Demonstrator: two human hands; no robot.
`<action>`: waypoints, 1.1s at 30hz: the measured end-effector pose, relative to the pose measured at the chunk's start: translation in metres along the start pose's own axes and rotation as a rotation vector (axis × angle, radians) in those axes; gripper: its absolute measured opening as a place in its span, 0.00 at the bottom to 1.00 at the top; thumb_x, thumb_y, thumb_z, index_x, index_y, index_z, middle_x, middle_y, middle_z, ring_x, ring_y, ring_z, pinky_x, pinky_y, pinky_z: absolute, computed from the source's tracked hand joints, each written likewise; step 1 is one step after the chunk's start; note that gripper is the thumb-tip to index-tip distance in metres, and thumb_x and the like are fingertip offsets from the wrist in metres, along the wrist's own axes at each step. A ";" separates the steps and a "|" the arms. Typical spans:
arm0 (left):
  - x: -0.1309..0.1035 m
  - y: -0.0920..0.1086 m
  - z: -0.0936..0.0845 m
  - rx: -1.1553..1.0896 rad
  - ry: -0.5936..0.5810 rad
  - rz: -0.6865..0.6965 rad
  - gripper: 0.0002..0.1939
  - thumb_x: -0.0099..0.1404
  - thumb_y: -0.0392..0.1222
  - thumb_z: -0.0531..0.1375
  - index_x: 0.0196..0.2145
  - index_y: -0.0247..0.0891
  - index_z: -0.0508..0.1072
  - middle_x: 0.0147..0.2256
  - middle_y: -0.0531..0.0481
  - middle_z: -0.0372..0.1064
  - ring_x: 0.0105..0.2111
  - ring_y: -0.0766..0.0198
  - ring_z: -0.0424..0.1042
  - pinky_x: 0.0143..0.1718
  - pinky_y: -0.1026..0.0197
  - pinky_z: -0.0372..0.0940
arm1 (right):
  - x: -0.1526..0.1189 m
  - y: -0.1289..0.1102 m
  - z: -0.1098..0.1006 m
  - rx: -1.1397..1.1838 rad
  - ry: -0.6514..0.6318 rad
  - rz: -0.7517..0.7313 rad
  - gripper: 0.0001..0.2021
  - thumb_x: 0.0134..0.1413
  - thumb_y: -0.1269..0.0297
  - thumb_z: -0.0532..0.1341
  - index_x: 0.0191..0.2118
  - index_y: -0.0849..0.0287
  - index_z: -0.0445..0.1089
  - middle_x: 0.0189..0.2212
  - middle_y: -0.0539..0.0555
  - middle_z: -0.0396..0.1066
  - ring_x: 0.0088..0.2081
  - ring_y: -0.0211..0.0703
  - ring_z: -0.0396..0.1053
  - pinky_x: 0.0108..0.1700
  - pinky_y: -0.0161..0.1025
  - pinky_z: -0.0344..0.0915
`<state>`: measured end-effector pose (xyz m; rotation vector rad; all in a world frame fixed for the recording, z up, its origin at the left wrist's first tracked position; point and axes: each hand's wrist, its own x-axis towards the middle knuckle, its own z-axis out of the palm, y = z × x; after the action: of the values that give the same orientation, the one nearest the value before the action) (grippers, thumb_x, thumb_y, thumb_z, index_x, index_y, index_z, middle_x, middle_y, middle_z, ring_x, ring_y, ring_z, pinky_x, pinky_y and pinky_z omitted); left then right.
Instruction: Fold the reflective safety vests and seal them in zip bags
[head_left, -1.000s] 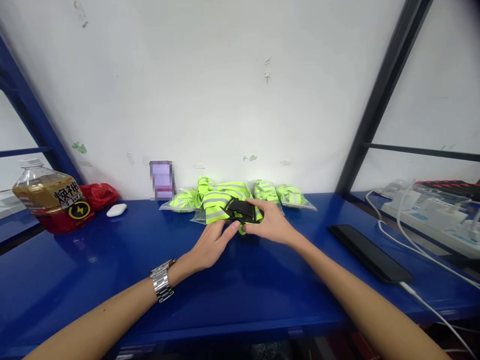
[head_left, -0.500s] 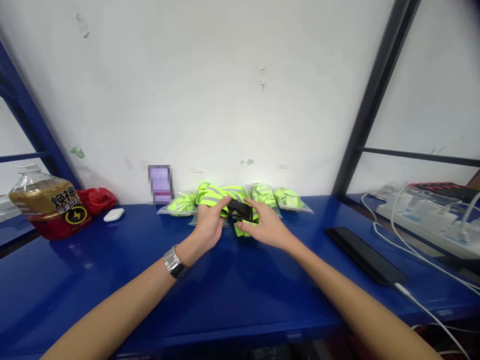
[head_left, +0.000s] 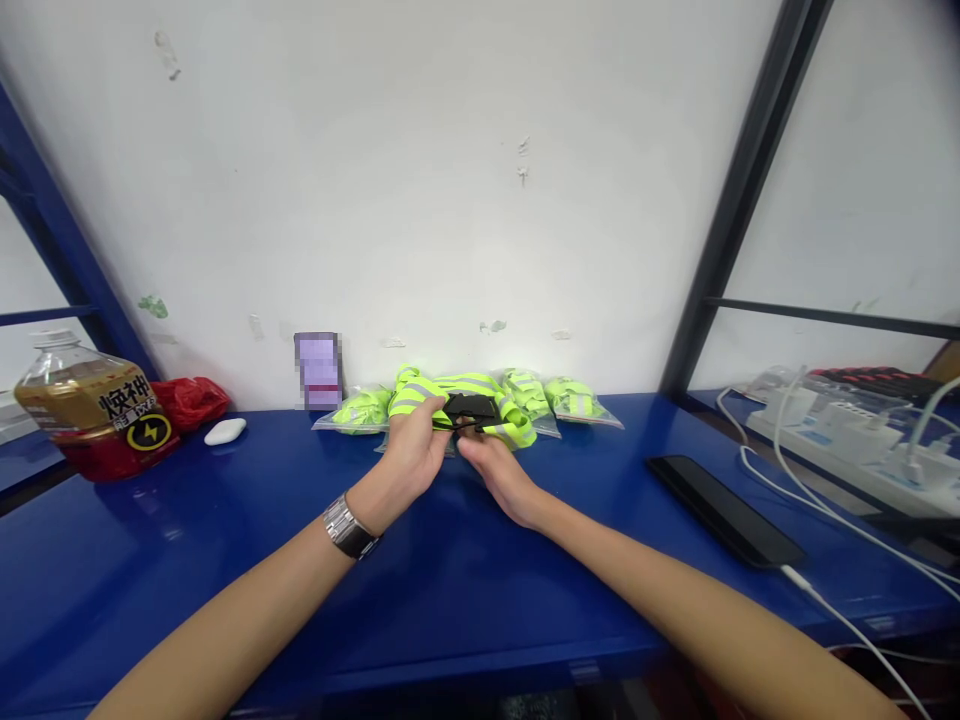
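Note:
A bundle of neon yellow-green straps [head_left: 420, 390] with grey reflective stripes lies near the wall, around a black buckle-like piece [head_left: 472, 408]. My left hand [head_left: 415, 440] is closed on the left part of the black piece and the straps beside it, thumb on top. Below the piece, my right hand [head_left: 499, 468] reaches in from the right with its fingertips at the lower edge; they are partly hidden, and whether they grip anything is unclear. Clear bags of similar straps lie to the left [head_left: 360, 410] and right [head_left: 576, 400] of the bundle.
On the blue table [head_left: 450, 620], a large bottle [head_left: 97, 410], red plastic bag [head_left: 191, 402] and white case [head_left: 225, 431] sit left. A purple-screened device [head_left: 320, 370] leans on the wall. Right are a black phone [head_left: 724, 510] on a cable and a power strip [head_left: 862, 440] with chargers.
My right hand has moved left and down from the right end of the black piece to its underside. The strap at the right now loops outward. My left hand has barely moved.

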<state>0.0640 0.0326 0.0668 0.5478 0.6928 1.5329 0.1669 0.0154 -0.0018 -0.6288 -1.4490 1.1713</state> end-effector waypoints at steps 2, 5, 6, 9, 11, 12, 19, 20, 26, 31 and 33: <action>-0.002 -0.005 -0.005 0.022 -0.015 0.008 0.15 0.54 0.19 0.56 0.36 0.33 0.70 0.28 0.51 0.73 0.28 0.66 0.73 0.32 0.65 0.71 | 0.006 0.001 -0.003 0.296 0.152 0.064 0.20 0.54 0.49 0.59 0.49 0.54 0.68 0.51 0.52 0.70 0.56 0.46 0.65 0.58 0.45 0.61; -0.004 -0.015 -0.010 0.083 -0.031 0.030 0.17 0.53 0.19 0.56 0.38 0.34 0.71 0.31 0.51 0.73 0.31 0.67 0.74 0.34 0.66 0.70 | 0.011 -0.002 -0.003 0.516 0.405 0.020 0.23 0.49 0.52 0.64 0.51 0.51 0.66 0.49 0.49 0.71 0.49 0.43 0.70 0.50 0.41 0.68; -0.004 -0.018 -0.011 0.101 -0.023 0.036 0.17 0.53 0.20 0.57 0.38 0.34 0.71 0.32 0.51 0.73 0.33 0.67 0.74 0.35 0.67 0.70 | 0.012 -0.004 -0.003 0.539 0.473 -0.014 0.24 0.47 0.55 0.66 0.52 0.50 0.65 0.49 0.48 0.71 0.48 0.42 0.70 0.48 0.39 0.69; -0.001 -0.025 -0.014 0.141 0.000 0.038 0.12 0.55 0.25 0.61 0.38 0.34 0.71 0.36 0.48 0.74 0.37 0.64 0.74 0.40 0.65 0.70 | 0.015 -0.007 -0.005 0.536 0.615 -0.109 0.27 0.41 0.63 0.70 0.51 0.50 0.66 0.48 0.48 0.72 0.47 0.42 0.71 0.44 0.38 0.70; 0.003 -0.029 -0.018 0.168 -0.007 0.057 0.12 0.57 0.29 0.62 0.39 0.35 0.71 0.40 0.46 0.74 0.41 0.62 0.74 0.43 0.63 0.70 | 0.018 -0.005 -0.009 0.500 0.684 -0.138 0.26 0.37 0.66 0.70 0.48 0.54 0.67 0.46 0.50 0.74 0.46 0.44 0.72 0.45 0.40 0.70; 0.006 -0.030 -0.020 0.210 -0.016 0.085 0.12 0.57 0.30 0.61 0.40 0.36 0.71 0.41 0.46 0.74 0.42 0.62 0.74 0.44 0.62 0.69 | 0.019 -0.004 -0.011 0.472 0.717 -0.136 0.25 0.36 0.66 0.70 0.46 0.56 0.68 0.44 0.51 0.75 0.45 0.45 0.73 0.45 0.41 0.70; 0.031 -0.030 -0.056 0.625 -0.110 0.320 0.12 0.50 0.29 0.56 0.34 0.35 0.71 0.38 0.46 0.73 0.43 0.58 0.72 0.53 0.52 0.64 | 0.018 0.019 -0.037 -0.307 0.746 0.017 0.10 0.42 0.65 0.60 0.33 0.63 0.71 0.32 0.56 0.76 0.35 0.47 0.72 0.34 0.37 0.67; 0.032 -0.028 -0.062 0.670 -0.134 0.337 0.12 0.49 0.30 0.55 0.33 0.35 0.71 0.36 0.47 0.73 0.42 0.56 0.72 0.54 0.50 0.62 | 0.016 0.020 -0.038 -0.392 0.720 0.031 0.08 0.41 0.66 0.59 0.30 0.63 0.71 0.28 0.55 0.75 0.32 0.46 0.71 0.32 0.37 0.65; 0.024 -0.011 -0.083 0.992 -0.381 0.498 0.13 0.47 0.30 0.56 0.31 0.39 0.73 0.40 0.45 0.73 0.52 0.50 0.65 0.62 0.49 0.51 | -0.002 0.004 -0.030 -0.640 0.461 0.016 0.06 0.35 0.75 0.55 0.17 0.58 0.64 0.16 0.49 0.66 0.26 0.45 0.66 0.29 0.35 0.55; 0.022 -0.011 -0.098 1.289 -0.680 0.683 0.20 0.54 0.30 0.55 0.45 0.40 0.71 0.47 0.42 0.70 0.54 0.51 0.63 0.60 0.49 0.54 | -0.016 -0.006 -0.016 -1.108 0.061 -0.033 0.20 0.41 0.80 0.50 0.36 0.54 0.73 0.34 0.53 0.77 0.38 0.49 0.72 0.35 0.36 0.56; 0.025 -0.013 -0.103 1.332 -0.751 0.685 0.21 0.55 0.30 0.54 0.47 0.40 0.71 0.47 0.42 0.69 0.54 0.51 0.63 0.60 0.50 0.54 | -0.020 -0.006 -0.012 -1.242 -0.026 0.028 0.22 0.42 0.81 0.50 0.41 0.54 0.72 0.36 0.55 0.77 0.39 0.50 0.73 0.35 0.37 0.55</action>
<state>-0.0011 0.0467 -0.0166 2.4022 0.8902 1.0798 0.1844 -0.0008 -0.0055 -1.4488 -2.1173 0.1523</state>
